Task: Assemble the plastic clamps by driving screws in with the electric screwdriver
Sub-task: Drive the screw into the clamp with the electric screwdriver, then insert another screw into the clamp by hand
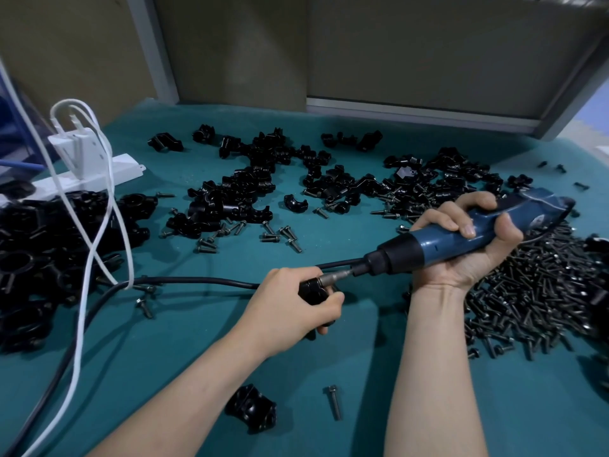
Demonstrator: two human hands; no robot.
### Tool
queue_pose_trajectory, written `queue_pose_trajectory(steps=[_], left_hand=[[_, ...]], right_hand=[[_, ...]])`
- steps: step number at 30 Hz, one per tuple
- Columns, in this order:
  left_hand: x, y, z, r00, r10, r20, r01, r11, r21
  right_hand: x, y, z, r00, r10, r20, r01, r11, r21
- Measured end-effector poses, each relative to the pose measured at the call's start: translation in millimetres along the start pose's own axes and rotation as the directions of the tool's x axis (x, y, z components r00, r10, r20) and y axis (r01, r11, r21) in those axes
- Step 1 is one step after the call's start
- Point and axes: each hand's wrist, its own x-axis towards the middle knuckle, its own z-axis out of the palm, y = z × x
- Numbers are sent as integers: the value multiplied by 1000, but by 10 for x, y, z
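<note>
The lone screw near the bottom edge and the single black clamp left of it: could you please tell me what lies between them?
Nothing: in the head view, only bare green mat lies between the screw and the clamp.

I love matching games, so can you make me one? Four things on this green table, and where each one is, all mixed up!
1. electric screwdriver
2. clamp at the driver's bit
3. white power strip
4. pile of screws

A. far left of the table
B. gripped in the left hand
C. heaped at the right side
D. gripped in the right hand

Pairs: 1-D, 2-B, 3-A, 4-C.
</note>
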Motion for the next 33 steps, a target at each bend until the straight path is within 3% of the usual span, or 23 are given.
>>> queue_pose_trajectory(steps=[7, 13, 21, 26, 28, 30, 33], left_hand=[[14, -5, -32, 999, -15, 45, 16, 1000, -21], [61, 54, -167, 976, -49, 212, 84, 983, -160], [82, 73, -248, 958, -86, 272, 136, 976, -170], [80, 8, -480, 926, -177, 335, 332, 803, -495], [111, -34, -502, 957, -146, 252, 281, 688, -669], [132, -44, -455, 973, -123, 195, 230, 559, -797], [150, -70, -373, 982, -100, 163, 191, 485, -854]], right_hand=[[1, 0, -4, 1000, -14, 15, 14, 1000, 8], [31, 42, 14, 994, 16, 106, -25, 996, 89], [3, 38, -64, 998, -65, -14, 65, 998, 9], [1, -67, -67, 995, -96, 21, 96, 995, -16], [10, -104, -59, 989, -119, -87, 107, 986, -125], [13, -98, -58, 944, -157, -290, 42, 929, -366], [31, 28, -70, 804, -228, -550, -260, 696, -669]])
